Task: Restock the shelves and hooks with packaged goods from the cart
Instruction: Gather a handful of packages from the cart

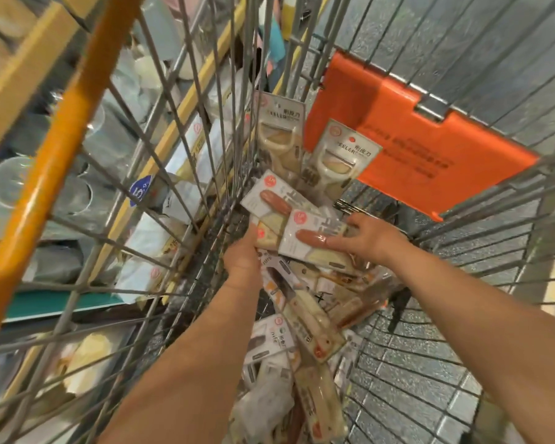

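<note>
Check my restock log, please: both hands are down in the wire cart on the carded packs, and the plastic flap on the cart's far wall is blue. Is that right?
Not quite. The flap is orange, not blue, as the head view shows. The rest stands: the left hand and right hand are both down in the wire cart, holding carded packs.
</note>
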Demonstrator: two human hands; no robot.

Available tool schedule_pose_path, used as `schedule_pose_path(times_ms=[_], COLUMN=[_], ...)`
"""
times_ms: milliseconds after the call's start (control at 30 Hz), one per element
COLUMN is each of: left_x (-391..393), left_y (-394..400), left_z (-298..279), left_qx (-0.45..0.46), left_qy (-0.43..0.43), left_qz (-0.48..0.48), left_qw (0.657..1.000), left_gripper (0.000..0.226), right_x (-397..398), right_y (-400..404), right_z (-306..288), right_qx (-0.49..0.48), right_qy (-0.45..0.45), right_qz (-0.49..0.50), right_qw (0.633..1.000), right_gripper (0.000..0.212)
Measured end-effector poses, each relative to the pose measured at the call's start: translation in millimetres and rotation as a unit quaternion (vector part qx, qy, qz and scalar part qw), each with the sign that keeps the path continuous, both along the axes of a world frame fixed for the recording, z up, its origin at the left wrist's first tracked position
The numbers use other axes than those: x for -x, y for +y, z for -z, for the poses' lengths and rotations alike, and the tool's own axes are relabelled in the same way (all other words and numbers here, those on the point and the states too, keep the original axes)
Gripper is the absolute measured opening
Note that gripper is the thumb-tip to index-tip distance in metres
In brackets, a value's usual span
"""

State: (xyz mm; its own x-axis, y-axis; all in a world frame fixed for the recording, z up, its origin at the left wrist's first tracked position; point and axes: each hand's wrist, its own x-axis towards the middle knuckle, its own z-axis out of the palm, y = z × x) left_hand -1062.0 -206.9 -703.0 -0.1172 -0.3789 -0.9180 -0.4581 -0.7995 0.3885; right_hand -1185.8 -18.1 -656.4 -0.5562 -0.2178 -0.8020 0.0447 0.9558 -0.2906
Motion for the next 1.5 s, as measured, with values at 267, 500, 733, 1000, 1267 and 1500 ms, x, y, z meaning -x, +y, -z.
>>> schedule_pose_path(times_ms=[267, 500, 733, 1000, 1267, 1500], left_x=[-14, -3, -4, -60, -83, -77], left_y=[-1, -8, -9, -13, 11, 19], left_z=[-16, -19, -5, -83, -118, -101], left_qx=[-0.005, -0.041, 0.034, 0.182, 0.160, 0.156], left_qy=[0.037, 0.050, 0.046, 0.037, 0.039, 0.071], left_qz=[0.108, 0.159, 0.276, 0.193, 0.200, 0.218], left_qw=[0.993, 0.985, 0.959, 0.963, 0.966, 0.961], left_gripper=[0.026, 0.033, 0.021, 0.034, 0.021, 0.025], right_x=[-23, -42, -53, -60, -52, -27], right_y=[15, 34, 27, 19, 28, 14], right_z=[-4, 5, -3, -23, -23, 2], right_qx=[0.038, 0.023, 0.019, 0.032, 0.060, -0.149], right_qy=[-0.085, -0.083, -0.091, -0.141, 0.130, 0.109], right_qz=[0.033, 0.012, -0.008, -0.054, 0.382, 0.389], right_qw=[0.995, 0.996, 0.996, 0.988, 0.913, 0.902], right_gripper=[0.088, 0.031, 0.034, 0.046, 0.043, 0.113])
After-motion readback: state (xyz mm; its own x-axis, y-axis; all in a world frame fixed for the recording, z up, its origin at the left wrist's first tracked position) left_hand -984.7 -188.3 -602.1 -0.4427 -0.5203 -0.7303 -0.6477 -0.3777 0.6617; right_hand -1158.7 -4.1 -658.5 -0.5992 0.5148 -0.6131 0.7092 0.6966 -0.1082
